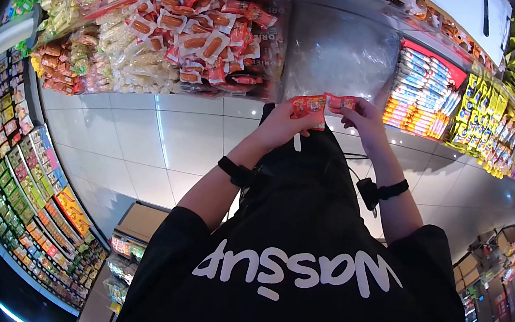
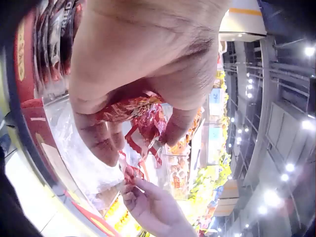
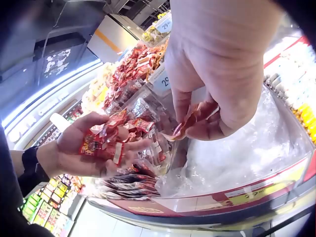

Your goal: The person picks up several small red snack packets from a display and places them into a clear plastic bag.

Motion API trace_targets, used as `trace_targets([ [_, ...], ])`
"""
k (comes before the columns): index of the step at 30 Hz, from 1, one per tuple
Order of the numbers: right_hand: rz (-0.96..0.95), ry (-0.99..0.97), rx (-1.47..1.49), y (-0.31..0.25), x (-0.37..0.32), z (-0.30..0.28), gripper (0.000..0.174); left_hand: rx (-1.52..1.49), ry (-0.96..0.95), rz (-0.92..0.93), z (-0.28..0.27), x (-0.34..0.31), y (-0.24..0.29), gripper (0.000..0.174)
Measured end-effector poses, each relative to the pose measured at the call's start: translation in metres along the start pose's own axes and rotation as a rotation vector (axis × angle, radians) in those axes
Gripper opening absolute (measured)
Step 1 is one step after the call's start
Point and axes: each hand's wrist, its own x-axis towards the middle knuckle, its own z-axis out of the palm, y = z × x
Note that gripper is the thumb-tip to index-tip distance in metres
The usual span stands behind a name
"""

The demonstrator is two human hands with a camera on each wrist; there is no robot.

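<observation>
My left hand [image 1: 282, 124] holds several small red snack packets [image 1: 309, 108], its fingers and thumb curved about them in the left wrist view. From the right wrist side, the packets [image 3: 101, 140] lie bunched across that palm. Close beside it, my right hand [image 1: 363, 118] pinches one red snack packet [image 1: 339, 103] between thumb and fingertips. That packet [image 3: 190, 122] hangs below the right fingers in the right wrist view. Both hands are near the front edge of a bin lined with clear plastic [image 1: 341, 54].
Left of the plastic-lined bin is a heap of red-and-clear wrapped snacks [image 1: 205, 38]. To the right stand rows of stick-shaped packs [image 1: 423, 85] and yellow packets [image 1: 478, 113]. Tiled floor [image 1: 124, 126] lies below, with packed shelves [image 1: 25, 174] at far left.
</observation>
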Motion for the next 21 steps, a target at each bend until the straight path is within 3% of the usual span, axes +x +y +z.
trace_targets([
  [6,-0.151,-0.045,-0.235,-0.011,0.005,0.018,0.024,-0.197,0.059,-0.01,-0.001,0.012,0.008,0.038],
  [16,0.018,0.003,0.316,-0.012,0.027,0.054,0.026,-0.074,0.145,0.189,-0.003,0.026,0.0,0.032],
  [19,-0.007,0.039,0.291,-0.024,0.056,0.052,0.025,-0.066,0.181,0.202,-0.006,0.032,-0.004,0.03],
  [21,-0.092,0.095,0.028,-0.035,0.089,0.047,0.027,-0.055,0.194,0.166,-0.009,0.03,-0.003,0.03],
])
